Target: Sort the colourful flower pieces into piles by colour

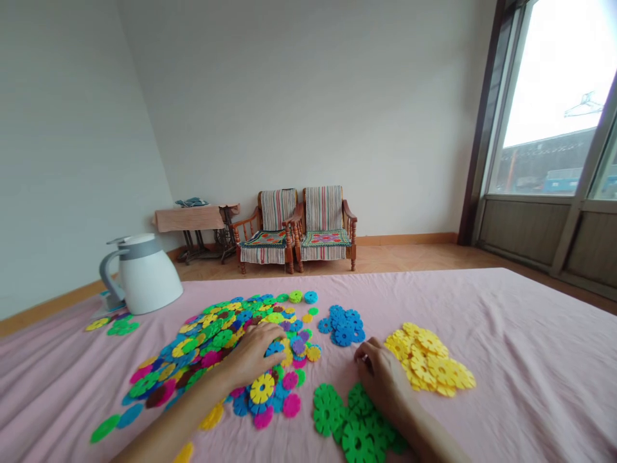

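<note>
My left hand (258, 350) rests over a mixed heap of colourful plastic snowflake discs (212, 341). Its thumb and fingers close round a blue snowflake disc (274, 348). My right hand (382, 373) is curled just above the cloth, its fingertips bent inward, and whatever it may hold is hidden. Three single-colour piles surround it: blue discs (343, 326) beyond it, yellow discs (429, 360) to its right, and green discs (357, 424) nearer me, partly covered by my right wrist.
A pink cloth (520, 373) with wrinkles covers the low surface. At its left stands a white and grey jug (149, 276), with a few green and yellow discs (123, 325) in front. Two wooden armchairs (325, 218) and a cloth-covered sewing table (190, 218) stand by the wall.
</note>
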`<action>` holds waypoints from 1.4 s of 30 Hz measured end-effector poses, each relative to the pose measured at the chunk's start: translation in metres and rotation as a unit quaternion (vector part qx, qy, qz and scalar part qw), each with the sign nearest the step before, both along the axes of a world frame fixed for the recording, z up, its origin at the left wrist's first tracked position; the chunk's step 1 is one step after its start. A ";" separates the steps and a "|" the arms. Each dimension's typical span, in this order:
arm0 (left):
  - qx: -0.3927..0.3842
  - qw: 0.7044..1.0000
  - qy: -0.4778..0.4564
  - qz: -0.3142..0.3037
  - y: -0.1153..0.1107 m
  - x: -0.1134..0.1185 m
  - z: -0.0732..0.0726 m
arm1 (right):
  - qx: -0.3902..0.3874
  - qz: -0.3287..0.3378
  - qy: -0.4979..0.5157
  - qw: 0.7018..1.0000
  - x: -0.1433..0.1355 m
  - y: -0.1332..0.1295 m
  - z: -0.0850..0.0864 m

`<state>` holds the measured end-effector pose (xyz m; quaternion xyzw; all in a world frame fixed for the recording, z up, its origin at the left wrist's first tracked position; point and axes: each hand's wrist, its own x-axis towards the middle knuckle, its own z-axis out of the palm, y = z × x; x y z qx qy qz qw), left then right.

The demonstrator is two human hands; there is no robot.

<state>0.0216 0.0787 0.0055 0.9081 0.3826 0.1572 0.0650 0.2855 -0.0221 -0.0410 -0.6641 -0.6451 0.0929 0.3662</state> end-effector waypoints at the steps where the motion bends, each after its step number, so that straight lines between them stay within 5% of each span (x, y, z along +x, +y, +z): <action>1: -0.002 1.000 -0.010 0.009 -0.003 -0.007 0.001 | -0.001 0.000 -0.002 1.000 0.000 0.000 0.000; 12: 0.021 0.993 -0.081 0.081 -0.015 -0.045 0.008 | -0.011 0.013 -0.030 0.999 0.005 0.002 -0.005; 21: -0.051 0.998 0.002 0.026 -0.023 -0.059 0.017 | -0.016 0.018 -0.038 0.999 0.008 0.003 -0.006; 31: -0.035 0.997 -0.067 0.031 -0.009 -0.058 -0.002 | -0.017 0.019 -0.041 0.999 0.008 0.004 -0.006; 42: -0.072 0.993 -0.072 0.052 0.002 -0.045 -0.004 | -0.015 0.027 -0.031 0.999 0.010 0.006 -0.012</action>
